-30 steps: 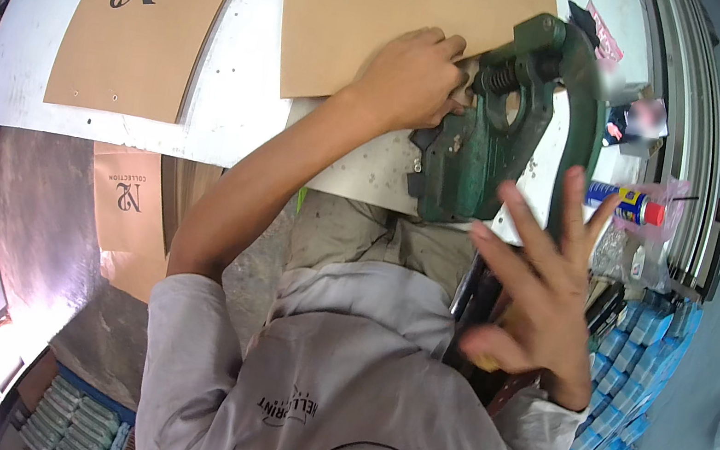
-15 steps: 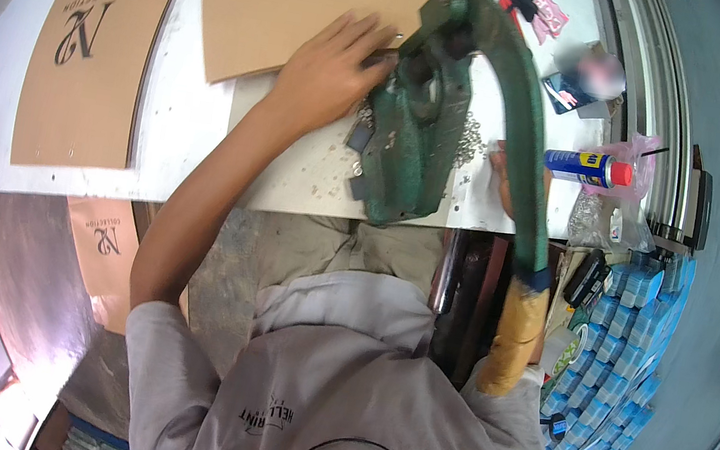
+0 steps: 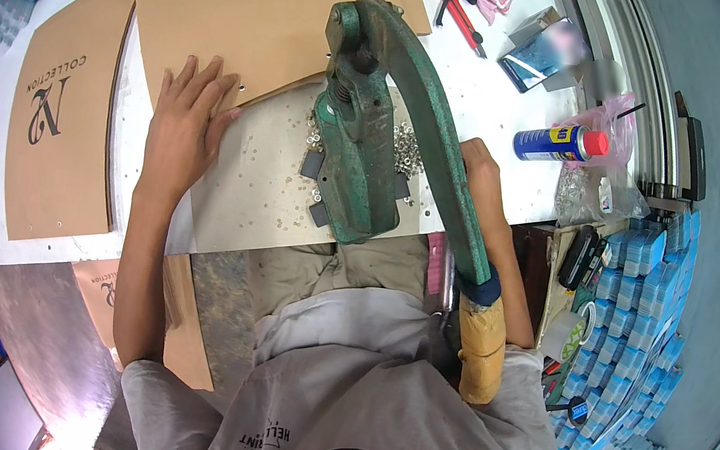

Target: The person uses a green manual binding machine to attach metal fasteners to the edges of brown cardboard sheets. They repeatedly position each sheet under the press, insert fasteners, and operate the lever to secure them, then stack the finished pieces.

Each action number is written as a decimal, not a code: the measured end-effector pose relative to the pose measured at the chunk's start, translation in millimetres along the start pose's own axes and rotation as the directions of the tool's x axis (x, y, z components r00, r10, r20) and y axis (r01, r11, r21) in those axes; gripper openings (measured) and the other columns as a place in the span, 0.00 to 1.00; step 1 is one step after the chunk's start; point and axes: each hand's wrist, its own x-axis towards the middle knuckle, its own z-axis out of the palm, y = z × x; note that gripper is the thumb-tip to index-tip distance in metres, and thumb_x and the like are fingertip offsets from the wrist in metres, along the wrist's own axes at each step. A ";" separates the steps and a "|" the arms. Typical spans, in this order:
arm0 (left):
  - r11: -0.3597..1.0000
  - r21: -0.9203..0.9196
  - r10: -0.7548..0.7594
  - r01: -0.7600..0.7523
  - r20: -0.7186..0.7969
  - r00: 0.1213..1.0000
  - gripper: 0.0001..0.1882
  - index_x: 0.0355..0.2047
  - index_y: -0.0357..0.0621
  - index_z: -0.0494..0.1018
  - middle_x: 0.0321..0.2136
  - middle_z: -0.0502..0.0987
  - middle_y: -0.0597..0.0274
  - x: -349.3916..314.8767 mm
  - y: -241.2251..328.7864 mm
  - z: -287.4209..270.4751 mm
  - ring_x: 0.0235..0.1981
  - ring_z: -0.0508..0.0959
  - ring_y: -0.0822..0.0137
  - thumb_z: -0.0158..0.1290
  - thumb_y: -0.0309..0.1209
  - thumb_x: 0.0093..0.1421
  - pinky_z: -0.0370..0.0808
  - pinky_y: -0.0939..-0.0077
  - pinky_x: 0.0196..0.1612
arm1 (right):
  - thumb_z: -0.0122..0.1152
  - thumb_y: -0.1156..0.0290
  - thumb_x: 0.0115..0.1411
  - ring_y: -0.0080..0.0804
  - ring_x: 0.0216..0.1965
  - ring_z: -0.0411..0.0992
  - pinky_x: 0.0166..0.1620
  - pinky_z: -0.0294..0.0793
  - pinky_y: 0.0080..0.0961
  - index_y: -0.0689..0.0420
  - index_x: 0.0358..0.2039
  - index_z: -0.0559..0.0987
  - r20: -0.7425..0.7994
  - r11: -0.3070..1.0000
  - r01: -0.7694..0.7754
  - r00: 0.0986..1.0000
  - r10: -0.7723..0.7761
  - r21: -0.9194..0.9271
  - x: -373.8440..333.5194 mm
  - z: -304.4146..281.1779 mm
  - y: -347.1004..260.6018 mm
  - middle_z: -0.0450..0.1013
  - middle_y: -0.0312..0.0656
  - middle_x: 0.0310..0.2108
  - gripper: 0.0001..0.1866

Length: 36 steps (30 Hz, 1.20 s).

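My left hand (image 3: 185, 120) lies flat on the near edge of a large brown paper bag (image 3: 213, 26), fingers stretched out. Small metal eyelets (image 3: 242, 88) show near that edge. Right of the bag stands a green hand press (image 3: 356, 159) whose long lever (image 3: 435, 129) slopes toward me and ends in a tape-wrapped handle (image 3: 481, 350). The bag's right part reaches behind the press head. My right hand (image 3: 484, 183) rests on the table just right of the lever; its fingers are bent and partly hidden by the lever. Loose eyelets (image 3: 406, 150) lie heaped beside the press base.
Another brown bag (image 3: 70, 107) lies at the left. Toward the right are a blue spray can (image 3: 547, 143) with a red cap, a red cutter (image 3: 462, 19), a phone (image 3: 533, 65) and a clear bag of small parts (image 3: 580, 197). Blue wrapped packs (image 3: 633, 331) are stacked beyond the table.
My left hand has moved left, away from the press head, and the large bag has shifted left relative to the press. My right hand shows more beside the lever. The view has shifted too.
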 end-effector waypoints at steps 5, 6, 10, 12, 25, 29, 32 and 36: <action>0.997 -0.028 0.061 -0.065 -0.129 0.990 0.14 0.52 0.46 0.78 0.54 0.81 0.56 2.0 -13.1 19.6 0.60 0.76 0.44 0.58 0.29 0.66 0.69 0.42 0.65 | 0.60 0.84 0.58 0.56 0.36 0.76 0.41 0.75 0.43 0.64 0.36 0.79 -0.009 0.996 0.074 0.997 -0.074 0.046 -5.7 -7.2 -3.1 0.74 0.54 0.34 0.06; 0.996 -0.044 0.070 -0.077 -0.153 0.986 0.14 0.51 0.45 0.79 0.53 0.82 0.56 5.8 -11.8 21.8 0.59 0.77 0.44 0.58 0.29 0.66 0.70 0.43 0.65 | 0.60 0.84 0.58 0.56 0.37 0.76 0.41 0.75 0.43 0.65 0.36 0.79 0.006 0.997 0.066 0.998 -0.067 0.036 -5.8 -7.3 -1.9 0.74 0.54 0.35 0.06; 0.989 -0.106 0.087 -0.101 -0.130 0.988 0.14 0.52 0.45 0.77 0.53 0.81 0.55 27.9 4.8 31.3 0.59 0.77 0.45 0.56 0.28 0.67 0.69 0.45 0.66 | 0.59 0.85 0.58 0.59 0.37 0.75 0.42 0.75 0.44 0.65 0.38 0.78 -0.015 0.988 0.151 0.988 -0.151 -0.020 -5.1 3.2 15.2 0.74 0.55 0.34 0.08; 0.987 -0.113 0.102 -0.111 -0.087 0.991 0.14 0.53 0.45 0.76 0.54 0.81 0.54 38.3 8.5 38.1 0.61 0.75 0.45 0.54 0.26 0.68 0.67 0.45 0.68 | 0.58 0.84 0.61 0.51 0.35 0.76 0.40 0.75 0.40 0.65 0.40 0.78 -0.033 0.997 0.029 0.999 -0.027 0.073 -13.5 19.1 33.9 0.75 0.51 0.33 0.06; 0.992 0.019 0.117 -0.122 0.164 0.979 0.26 0.55 0.42 0.74 0.65 0.70 0.51 45.1 14.0 33.5 0.65 0.71 0.46 0.51 0.13 0.54 0.63 0.48 0.72 | 0.57 0.76 0.69 0.23 0.34 0.73 0.39 0.73 0.23 0.65 0.44 0.81 -0.011 0.859 -0.211 0.970 0.244 0.467 36.2 17.3 -21.1 0.80 0.40 0.34 0.08; 0.993 0.041 0.101 -0.108 0.153 0.983 0.27 0.54 0.43 0.76 0.64 0.71 0.51 41.2 15.3 40.6 0.65 0.71 0.47 0.50 0.13 0.53 0.64 0.48 0.71 | 0.61 0.81 0.61 0.34 0.34 0.76 0.38 0.77 0.32 0.63 0.48 0.82 -0.031 0.993 0.013 0.999 -0.009 0.113 29.8 13.3 15.9 0.78 0.49 0.36 0.14; 0.993 -0.028 0.115 -0.112 0.118 0.986 0.25 0.52 0.43 0.77 0.64 0.71 0.51 43.5 19.0 47.8 0.66 0.70 0.48 0.50 0.13 0.54 0.65 0.49 0.71 | 0.63 0.84 0.56 0.44 0.36 0.79 0.40 0.77 0.36 0.63 0.45 0.83 -0.027 0.998 0.030 0.999 -0.028 0.055 15.1 19.5 30.5 0.77 0.53 0.38 0.15; 0.996 -0.011 0.084 -0.083 0.107 0.991 0.26 0.51 0.42 0.77 0.63 0.72 0.52 39.2 14.4 47.5 0.66 0.70 0.49 0.52 0.12 0.51 0.64 0.49 0.72 | 0.68 0.81 0.57 0.47 0.36 0.79 0.40 0.77 0.37 0.63 0.37 0.85 -0.085 0.993 0.058 0.995 -0.049 0.100 27.1 23.3 -8.7 0.79 0.52 0.34 0.07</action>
